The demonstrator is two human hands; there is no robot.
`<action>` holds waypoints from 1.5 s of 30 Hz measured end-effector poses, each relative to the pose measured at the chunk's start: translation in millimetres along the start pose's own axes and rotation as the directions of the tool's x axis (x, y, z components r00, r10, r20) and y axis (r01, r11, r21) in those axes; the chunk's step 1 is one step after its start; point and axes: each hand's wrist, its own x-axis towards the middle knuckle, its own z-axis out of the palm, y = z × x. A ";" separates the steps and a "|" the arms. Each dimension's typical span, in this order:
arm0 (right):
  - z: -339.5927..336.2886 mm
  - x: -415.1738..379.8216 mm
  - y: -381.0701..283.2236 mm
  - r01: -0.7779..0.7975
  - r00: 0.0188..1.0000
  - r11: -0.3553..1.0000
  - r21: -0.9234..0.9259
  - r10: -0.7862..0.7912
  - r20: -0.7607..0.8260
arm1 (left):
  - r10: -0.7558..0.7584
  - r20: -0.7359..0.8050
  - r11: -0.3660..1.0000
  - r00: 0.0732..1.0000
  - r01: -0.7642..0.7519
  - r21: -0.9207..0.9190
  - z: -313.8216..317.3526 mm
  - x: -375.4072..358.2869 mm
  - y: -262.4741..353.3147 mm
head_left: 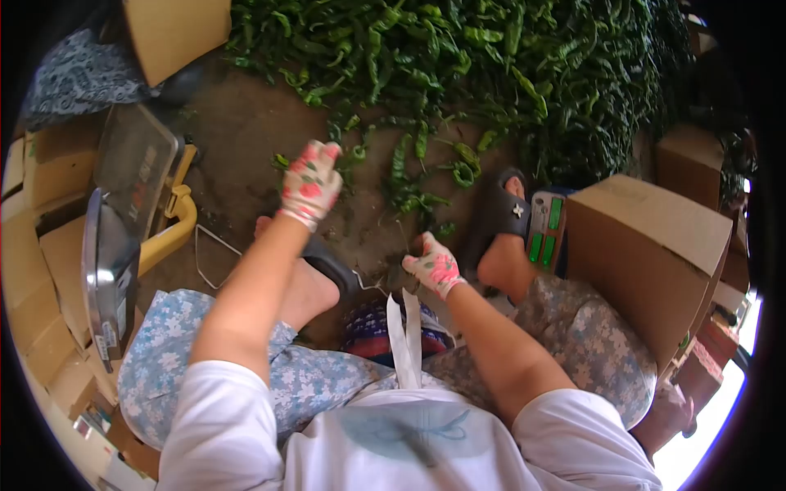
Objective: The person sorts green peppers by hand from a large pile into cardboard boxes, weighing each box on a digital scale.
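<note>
My left hand (311, 184), in a white glove with a red floral print, is over the floor near the lower left edge of a large heap of green peppers (458, 57). Its fingers are bent towards a few loose peppers; what they hold, if anything, is too small to tell. My right hand (435, 264), in a matching glove, is lower down between my feet, its fingers drawn together just below scattered peppers (413, 199). Nothing in it can be made out.
A cardboard box (647, 245) stands at the right, beside a green-marked device (547, 229). At the left are a scale with a yellow frame (176, 221) and stacked cardboard (61, 245). Dark sandals (498, 213) are on my feet. Another person's patterned clothing (82, 78) shows at the upper left.
</note>
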 end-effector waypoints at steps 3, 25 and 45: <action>4.6 18.8 35.6 0.145 0.986 0.949 0.279 -0.115 -0.122 | 0.099 0.295 0.966 0.950 -0.163 0.200 -6.1 13.5 -35.2; -7.1 57.6 -53.9 0.171 0.771 0.436 0.884 0.500 -0.396 | -0.715 0.296 0.273 0.634 0.642 -0.716 5.4 61.6 -9.4; -25.5 91.1 -62.2 0.240 0.925 -0.284 0.928 0.358 -0.130 | -0.495 0.494 -0.228 0.715 0.442 -0.868 51.0 54.5 17.0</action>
